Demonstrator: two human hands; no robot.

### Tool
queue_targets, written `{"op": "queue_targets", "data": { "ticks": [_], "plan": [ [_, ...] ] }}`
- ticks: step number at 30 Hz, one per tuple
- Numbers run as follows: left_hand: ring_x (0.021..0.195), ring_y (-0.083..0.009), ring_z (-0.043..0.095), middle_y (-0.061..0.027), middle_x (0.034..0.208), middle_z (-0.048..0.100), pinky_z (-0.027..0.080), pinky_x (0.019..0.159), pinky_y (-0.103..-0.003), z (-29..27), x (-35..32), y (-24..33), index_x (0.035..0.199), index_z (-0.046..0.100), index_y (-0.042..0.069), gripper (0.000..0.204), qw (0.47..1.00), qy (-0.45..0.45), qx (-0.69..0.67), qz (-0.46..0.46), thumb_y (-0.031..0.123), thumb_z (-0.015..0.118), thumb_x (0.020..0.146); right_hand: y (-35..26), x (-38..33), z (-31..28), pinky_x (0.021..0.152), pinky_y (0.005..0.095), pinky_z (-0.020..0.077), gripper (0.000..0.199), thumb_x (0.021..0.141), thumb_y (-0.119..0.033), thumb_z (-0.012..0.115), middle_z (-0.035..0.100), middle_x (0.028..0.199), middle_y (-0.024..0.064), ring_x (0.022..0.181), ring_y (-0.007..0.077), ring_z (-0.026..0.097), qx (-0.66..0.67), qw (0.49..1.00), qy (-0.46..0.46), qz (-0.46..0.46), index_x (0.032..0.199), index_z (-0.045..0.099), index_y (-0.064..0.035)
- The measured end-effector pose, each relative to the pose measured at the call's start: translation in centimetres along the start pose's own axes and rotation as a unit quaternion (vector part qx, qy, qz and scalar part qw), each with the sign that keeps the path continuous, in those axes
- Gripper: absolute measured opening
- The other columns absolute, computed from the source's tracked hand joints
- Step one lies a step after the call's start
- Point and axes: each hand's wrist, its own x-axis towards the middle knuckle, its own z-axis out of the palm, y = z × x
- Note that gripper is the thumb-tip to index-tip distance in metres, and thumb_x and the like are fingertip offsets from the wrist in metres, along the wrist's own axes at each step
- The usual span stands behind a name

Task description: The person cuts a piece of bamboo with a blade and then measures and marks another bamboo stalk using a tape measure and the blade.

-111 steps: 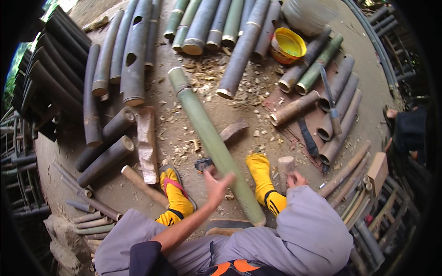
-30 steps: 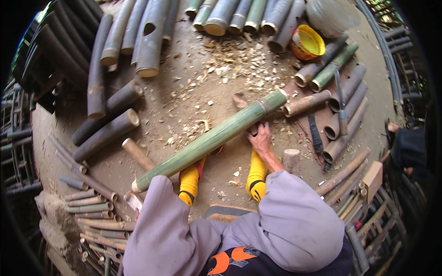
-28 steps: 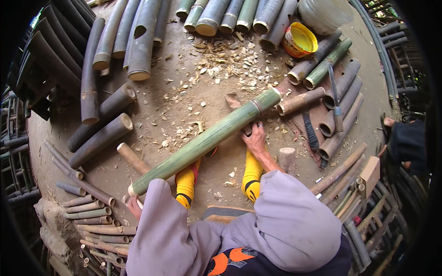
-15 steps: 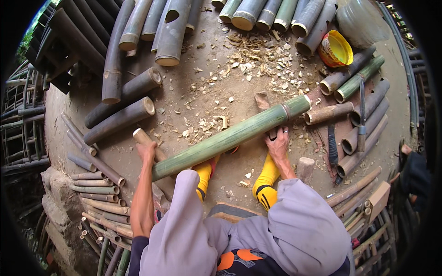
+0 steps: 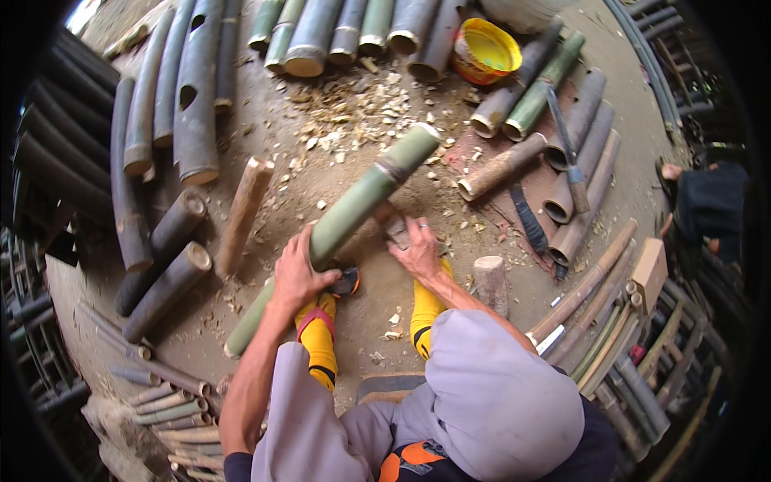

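A long green bamboo pole (image 5: 353, 205) lies slantwise in front of me, its far end up and to the right. My left hand (image 5: 299, 277) is closed round its middle, thumb toward me. Just right of the pole, my right hand (image 5: 418, 251) has its fingers on a short brown wooden block (image 5: 390, 223), which is blurred and partly behind the pole. A ring shows on that hand. Left of the pole stands or lies a short brown log (image 5: 244, 213); I cannot tell which. My feet in yellow socks (image 5: 320, 345) are below the pole.
Pale chips (image 5: 337, 120) litter the ground. Dark bamboo tubes (image 5: 198, 96) lie at the far left, more across the back. At right are a yellow tub (image 5: 486, 52), a long-handled blade (image 5: 569, 157), a wooden stump (image 5: 491, 285) and another person's dark clothing (image 5: 713, 205).
My left hand has let go of the brown log and taken hold of the pole. The pole has swung steeper. My right hand has reached the block. The view has shifted right.
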Motion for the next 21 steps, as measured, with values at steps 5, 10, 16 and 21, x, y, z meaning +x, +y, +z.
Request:
{"op": "queue_targets", "data": {
  "ticks": [5,10,16,21],
  "plan": [
    [0.105,-0.0380,0.051,-0.0180,0.111,0.052,0.044,0.092,-0.040,0.7,0.1,-5.2,0.128,0.047,0.003,0.082,0.996,0.048,-0.046,0.063,0.011,0.076,0.052,-0.6,-0.7,0.0,0.080,0.0467,0.0502,0.064,0.069,-0.026,0.078,0.052,0.107,0.0246,0.096,0.0422,0.057,-0.011,0.999,-0.023,-0.036,0.118,0.051,0.0037],
    [0.095,-0.0369,0.053,-0.0174,0.094,0.050,0.044,0.090,-0.039,-0.5,-0.9,-4.9,0.123,0.051,0.001,0.077,0.995,-0.016,-0.061,0.071,0.022,0.071,0.052,-0.9,0.3,1.0,0.079,0.0456,0.0512,0.062,0.069,-0.024,0.078,0.053,0.102,0.0265,0.092,0.0421,0.058,0.033,0.999,-0.004,-0.042,0.116,0.051,0.0054],
    [0.105,-0.0400,0.053,-0.0209,0.110,0.053,0.043,0.094,-0.042,0.2,-0.3,-6.5,0.127,0.045,0.002,0.077,0.995,-0.018,-0.092,0.034,0.021,0.070,0.056,-1.4,1.4,0.6,0.090,0.0423,0.0487,0.056,0.073,-0.022,0.074,0.056,0.112,0.0280,0.102,0.0379,0.057,0.039,0.997,-0.013,-0.058,0.117,0.054,0.0072],
    [0.109,-0.0365,0.052,-0.0187,0.117,0.052,0.042,0.096,-0.044,2.7,-5.0,-3.4,0.122,0.050,0.004,0.060,0.979,0.149,0.053,0.132,0.006,0.067,0.063,2.5,3.6,-12.3,0.082,0.0381,0.0499,0.026,0.080,-0.007,0.062,0.062,0.100,0.0176,0.092,0.0281,0.060,0.022,0.981,0.194,-0.016,0.104,0.063,0.0037]
  ]
}}
